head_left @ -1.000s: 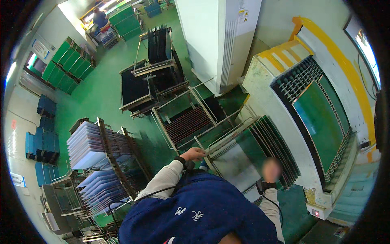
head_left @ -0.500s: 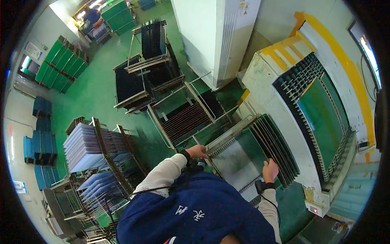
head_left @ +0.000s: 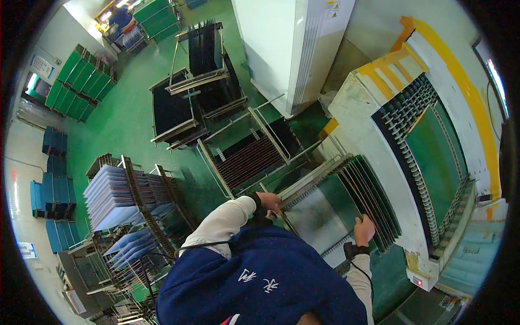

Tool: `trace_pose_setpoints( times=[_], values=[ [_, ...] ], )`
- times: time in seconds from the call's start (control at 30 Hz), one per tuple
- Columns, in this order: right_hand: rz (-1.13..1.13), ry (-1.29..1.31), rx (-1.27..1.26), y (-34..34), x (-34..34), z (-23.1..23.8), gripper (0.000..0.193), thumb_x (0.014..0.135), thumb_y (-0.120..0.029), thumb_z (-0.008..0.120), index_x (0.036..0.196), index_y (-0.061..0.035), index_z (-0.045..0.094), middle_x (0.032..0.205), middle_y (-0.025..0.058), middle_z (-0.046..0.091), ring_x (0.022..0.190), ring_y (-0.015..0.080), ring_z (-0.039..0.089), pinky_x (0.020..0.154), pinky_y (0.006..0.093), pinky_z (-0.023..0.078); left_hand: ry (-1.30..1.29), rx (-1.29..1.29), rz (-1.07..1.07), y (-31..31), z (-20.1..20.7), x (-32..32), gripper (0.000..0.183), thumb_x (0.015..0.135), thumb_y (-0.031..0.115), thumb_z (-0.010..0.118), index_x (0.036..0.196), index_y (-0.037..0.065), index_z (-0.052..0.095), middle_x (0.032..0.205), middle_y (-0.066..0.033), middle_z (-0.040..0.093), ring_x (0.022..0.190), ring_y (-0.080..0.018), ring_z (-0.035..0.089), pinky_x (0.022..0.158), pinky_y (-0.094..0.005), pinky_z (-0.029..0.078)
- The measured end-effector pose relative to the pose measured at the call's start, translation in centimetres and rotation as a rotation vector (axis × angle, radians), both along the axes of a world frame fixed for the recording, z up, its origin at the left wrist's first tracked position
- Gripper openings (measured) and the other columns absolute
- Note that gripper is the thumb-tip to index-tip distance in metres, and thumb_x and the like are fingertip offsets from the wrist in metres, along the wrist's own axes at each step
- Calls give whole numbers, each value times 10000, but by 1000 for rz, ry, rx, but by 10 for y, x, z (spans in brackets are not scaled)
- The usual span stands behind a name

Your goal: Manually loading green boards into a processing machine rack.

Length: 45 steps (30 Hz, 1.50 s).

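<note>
Both arms reach forward from the lower edge, sleeves pale, over a blue vest. The left hand (head_left: 269, 202) is curled around the near-left edge of a large green panel (head_left: 325, 211), fingers closed on it, with the wrist bent and the elbow out to the left. The right hand (head_left: 364, 230) grips the panel's right edge, fingers wrapped over the rim and a dark band at the wrist. The panel lies tilted between the two hands, foremost in a row of like panels standing on edge in a slotted metal rack (head_left: 368, 189) just right of centre. Whether the panel rests in a slot or is lifted clear is hard to tell from this angle. Farther right stands a white and yellow machine (head_left: 379, 103) with a roller bed. To the left, a cart (head_left: 124, 189) holds stacked pale sheets.
</note>
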State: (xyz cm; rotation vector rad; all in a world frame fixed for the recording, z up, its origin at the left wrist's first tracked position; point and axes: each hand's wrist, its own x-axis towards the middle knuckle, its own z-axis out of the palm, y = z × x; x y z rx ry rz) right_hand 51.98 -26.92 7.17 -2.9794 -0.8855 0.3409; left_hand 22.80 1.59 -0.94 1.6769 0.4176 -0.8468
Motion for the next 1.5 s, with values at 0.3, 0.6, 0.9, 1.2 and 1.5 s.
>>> trace_pose_setpoints(
  times=[0.3,0.6,0.9,1.2,1.5],
  values=[
    [8,-32,43,3,6,-3,291,755,-273,633,979,-87,611,879,146,640,837,340,597,706,431,453,12,-85,-71,4,-57,7,302,813,301,627,845,1,611,761,-108,632,613,-178,615,545,-321,481],
    [-10,-18,43,1,1,-5,295,772,-278,605,974,-63,611,892,171,633,840,345,600,703,431,461,-122,99,19,18,-19,17,480,748,482,647,785,4,637,658,-90,623,611,-201,601,538,-343,453],
    [50,-52,71,-3,2,-13,307,763,-291,599,958,-53,601,868,170,633,810,341,600,686,442,454,-29,107,7,14,-26,25,464,712,462,687,768,2,680,730,-106,661,635,-235,626,553,-369,479],
    [50,-82,116,-6,2,-16,265,758,-255,614,926,-50,611,852,170,635,789,349,601,668,441,453,20,169,-39,11,-16,32,576,671,532,702,773,-33,671,742,-108,662,685,-226,630,607,-342,490],
    [18,-7,41,-1,-1,-1,297,764,-259,607,977,-53,606,887,173,633,817,358,594,702,446,454,-59,59,-5,15,1,23,523,669,486,724,788,-20,669,736,-112,652,649,-217,623,578,-342,485]
  ],
)
